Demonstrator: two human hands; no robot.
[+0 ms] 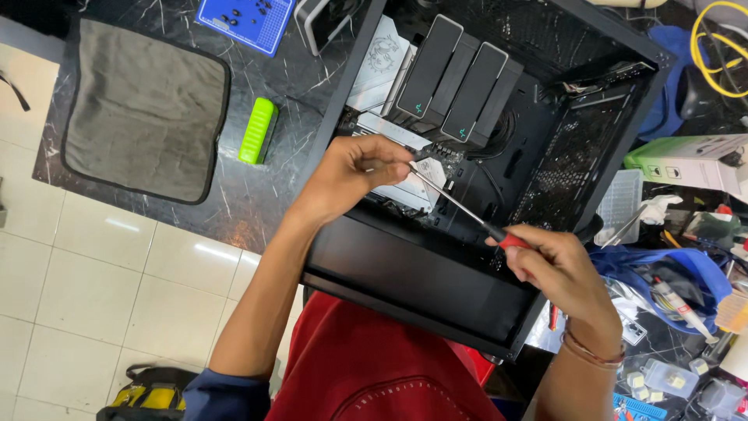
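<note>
An open black computer case (pixel 421 288) lies on a dark marbled table. Inside it are a silver-white motherboard (pixel 405 187) and a large black twin-tower cooler (pixel 456 82). My right hand (pixel 565 273) is shut on the red handle of a long screwdriver (pixel 456 204), whose metal shaft slants up-left over the board. My left hand (pixel 351 171) reaches into the case from the left. Its thumb and fingertips pinch at the screwdriver's tip, just above the board. Whatever is under the tip is hidden by the fingers.
A grey cloth mat (pixel 144 109) and a lime-green oblong object (pixel 258 130) lie on the table left of the case. A blue parts mat (pixel 245 22) is at the top. At right sit a green-white box (pixel 686 160), a blue bag (pixel 670 269), tweezers and small clutter.
</note>
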